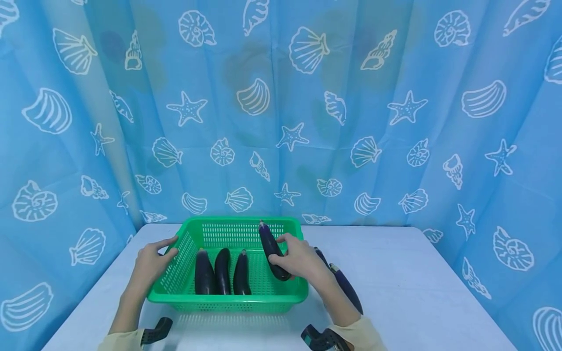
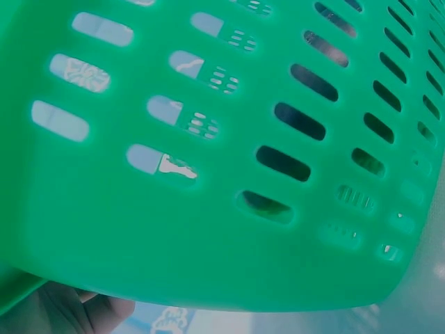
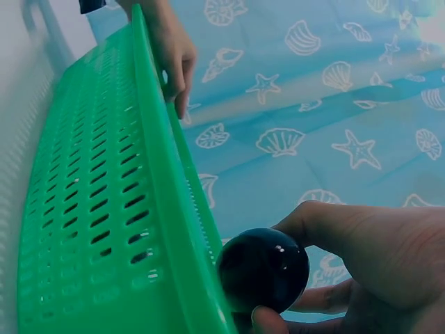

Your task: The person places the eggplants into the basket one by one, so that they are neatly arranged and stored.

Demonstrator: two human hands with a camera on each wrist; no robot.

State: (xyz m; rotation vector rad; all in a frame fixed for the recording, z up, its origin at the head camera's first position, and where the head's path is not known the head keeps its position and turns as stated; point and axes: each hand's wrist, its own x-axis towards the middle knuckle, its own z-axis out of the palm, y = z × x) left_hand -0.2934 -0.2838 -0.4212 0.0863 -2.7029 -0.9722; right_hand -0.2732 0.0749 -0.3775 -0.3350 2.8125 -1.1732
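A green plastic basket [image 1: 228, 303] with slotted walls stands on the table. My left hand [image 1: 153, 261] holds its left rim; the left wrist view shows the basket wall [image 2: 195, 257] close up, with part of the hand [image 2: 76, 309] at the rim. My right hand [image 1: 300, 256] grips a dark purple eggplant [image 1: 272, 253] over the basket's right end, tilted with its stem end away from me. In the right wrist view the eggplant's rounded end [image 3: 268, 268] shows between thumb and fingers. Three eggplants [image 1: 222, 270] lie side by side inside the basket.
Right of the basket, two more eggplants [image 1: 347, 287] lie on the white tabletop [image 1: 408, 292], partly hidden behind my right forearm. A blue curtain [image 1: 281, 112] with white shell and starfish prints hangs behind and on both sides of the table.
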